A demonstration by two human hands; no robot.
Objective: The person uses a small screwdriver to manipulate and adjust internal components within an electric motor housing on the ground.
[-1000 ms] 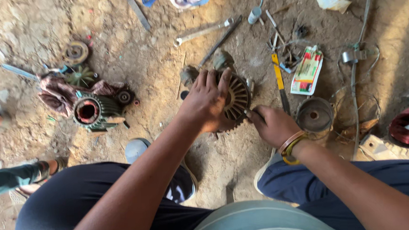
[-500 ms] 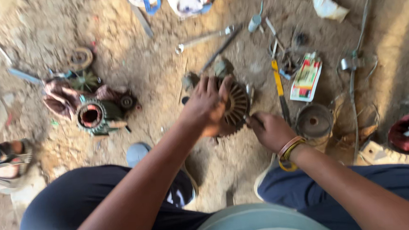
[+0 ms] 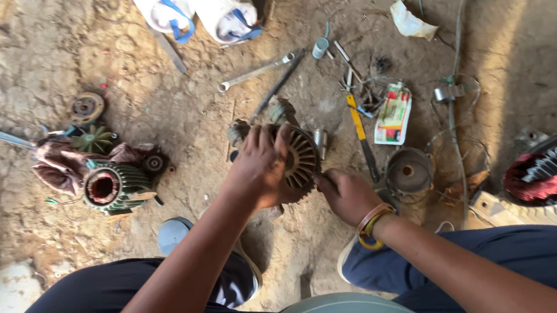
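Finned round motor housing (image 3: 299,160) on the dirt floor (image 3: 39,42) between the knees, ribbed face turned up toward the camera, axis roughly vertical, so no clear long side. Left hand (image 3: 260,167) spread over its left half, fingers curled onto the rim, gripping it. Right hand (image 3: 347,194) closed just beside the lower right edge, pinching something thin against the fins; too small to tell what. Right of that, a yellow-handled tool (image 3: 361,135) lying lengthwise, then a flat rectangular packet (image 3: 393,113), red, green and white, tilted slightly. Further right, a round metal cap (image 3: 408,171). Above, a long wrench (image 3: 255,73) lying diagonally and two white sacks (image 3: 198,10) with blue straps at the top edge. Far left, a green ribbed stator (image 3: 114,186). Compared with half a second ago, same grip on both sides, with the housing sitting a little lower in view.
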